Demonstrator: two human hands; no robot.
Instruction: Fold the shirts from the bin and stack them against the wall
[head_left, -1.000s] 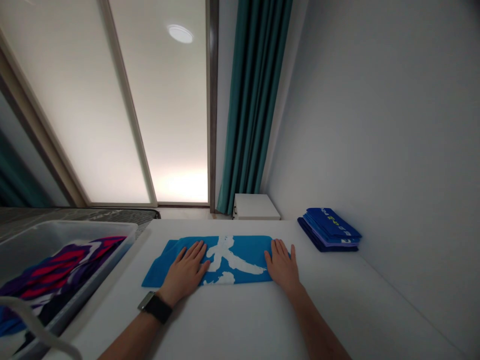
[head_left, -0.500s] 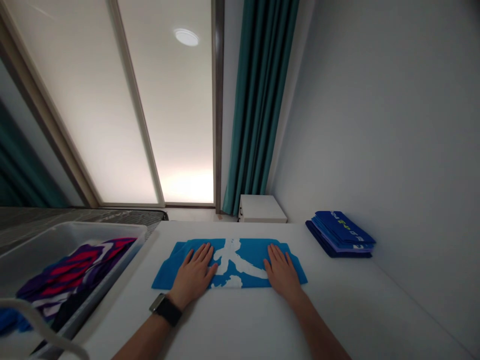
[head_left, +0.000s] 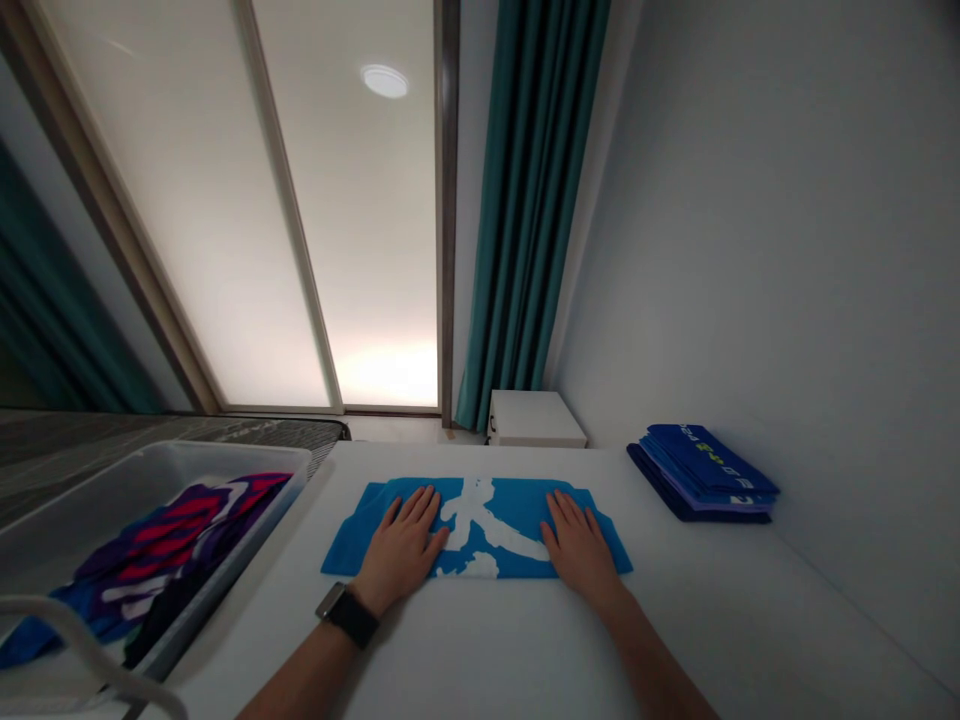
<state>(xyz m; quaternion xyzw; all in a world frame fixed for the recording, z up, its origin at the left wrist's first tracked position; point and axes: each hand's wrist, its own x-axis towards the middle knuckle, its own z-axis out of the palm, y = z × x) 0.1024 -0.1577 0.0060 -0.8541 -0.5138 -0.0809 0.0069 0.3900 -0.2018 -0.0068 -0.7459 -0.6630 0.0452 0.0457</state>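
A folded blue T-shirt (head_left: 517,505) with a white print lies flat on the white table (head_left: 480,640). My left hand (head_left: 401,545) rests palm down on its left part, fingers spread, with a dark watch on the wrist. On the right part of the shirt lies my right hand (head_left: 579,540), also flat with its fingers stretched out. Neither hand grips the cloth. What is under the palms is hidden.
A stack of folded blue garments (head_left: 705,470) sits at the table's right, near the wall. To the left stands a translucent plastic bin (head_left: 232,452) holding crumpled purple, red and blue clothes (head_left: 180,530). A white cabinet (head_left: 536,415) stands beyond the table.
The whole scene has shifted slightly to the right in view. Both hands stay flat on the blue T-shirt, in the same places on it.
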